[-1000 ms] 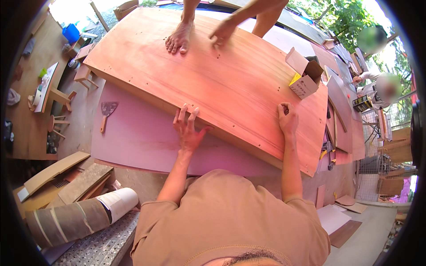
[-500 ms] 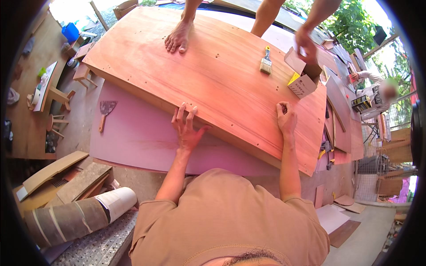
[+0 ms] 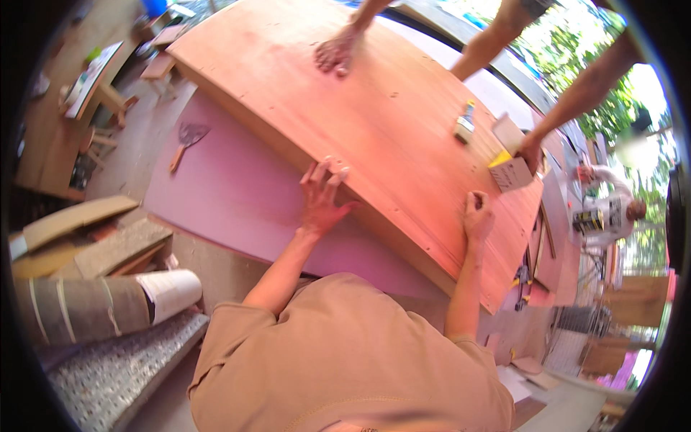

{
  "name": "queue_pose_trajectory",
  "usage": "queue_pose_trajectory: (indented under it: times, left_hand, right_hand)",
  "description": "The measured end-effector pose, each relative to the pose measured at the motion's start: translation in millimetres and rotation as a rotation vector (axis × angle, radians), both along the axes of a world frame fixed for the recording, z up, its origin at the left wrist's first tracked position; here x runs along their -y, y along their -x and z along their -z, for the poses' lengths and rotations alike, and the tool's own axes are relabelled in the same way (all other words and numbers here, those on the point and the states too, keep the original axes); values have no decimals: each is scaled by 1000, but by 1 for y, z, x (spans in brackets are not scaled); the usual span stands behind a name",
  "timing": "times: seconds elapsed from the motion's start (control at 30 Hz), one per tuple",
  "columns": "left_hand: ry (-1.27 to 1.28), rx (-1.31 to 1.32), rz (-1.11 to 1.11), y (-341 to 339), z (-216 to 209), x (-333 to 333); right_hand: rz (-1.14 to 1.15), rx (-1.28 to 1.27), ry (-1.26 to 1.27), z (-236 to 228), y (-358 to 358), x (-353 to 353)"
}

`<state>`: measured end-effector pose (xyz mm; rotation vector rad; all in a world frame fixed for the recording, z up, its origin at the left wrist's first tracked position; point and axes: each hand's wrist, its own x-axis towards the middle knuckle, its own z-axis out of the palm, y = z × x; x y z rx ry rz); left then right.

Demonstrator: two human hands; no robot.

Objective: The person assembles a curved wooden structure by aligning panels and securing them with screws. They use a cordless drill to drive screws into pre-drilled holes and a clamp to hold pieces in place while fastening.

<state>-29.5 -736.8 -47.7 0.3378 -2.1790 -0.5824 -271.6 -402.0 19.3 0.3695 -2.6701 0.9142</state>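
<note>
A large wooden box-like panel (image 3: 360,108) with a smooth reddish-brown top and small holes lies across the middle. My left hand (image 3: 324,198) rests on its near edge, fingers spread over the rim and thumb apart. My right hand (image 3: 478,216) lies on the top near the right end, its fingers curled together. Whatever they may hold is too small to make out. Just beyond it stands an open white-and-yellow carton (image 3: 511,175), with another person's hand (image 3: 530,155) at its opening. A paintbrush (image 3: 464,126) lies on the panel beside the carton.
Another person's bare foot (image 3: 335,56) is planted on the panel's far side. Below the panel, a scraper (image 3: 190,137) lies on a pinkish board (image 3: 237,194). A dark roll (image 3: 93,309) and wood offcuts (image 3: 115,245) are at left. A second person (image 3: 612,205) is at far right.
The view has shifted and turned. The other person's hand has moved from above the carton down to its opening. Both my hands stay on the panel in much the same poses.
</note>
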Motion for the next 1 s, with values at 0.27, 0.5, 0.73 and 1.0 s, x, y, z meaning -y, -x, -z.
queue_pose_trajectory:
  times: [0.27,0.5,0.73,1.0]
  left_hand:
    - [28,38,57,-13,3,15]
    - [14,149,213,-40,-9,34]
    - [-42,211,422,-54,-19,58]
    - [-452,322,572,-116,-15,98]
  right_hand:
    - [-99,-127,-53,20,19,-16]
    - [-35,-133,-178,19,27,-21]
    - [73,-134,-251,19,35,-21]
    - [295,13,-327,16,40,-11]
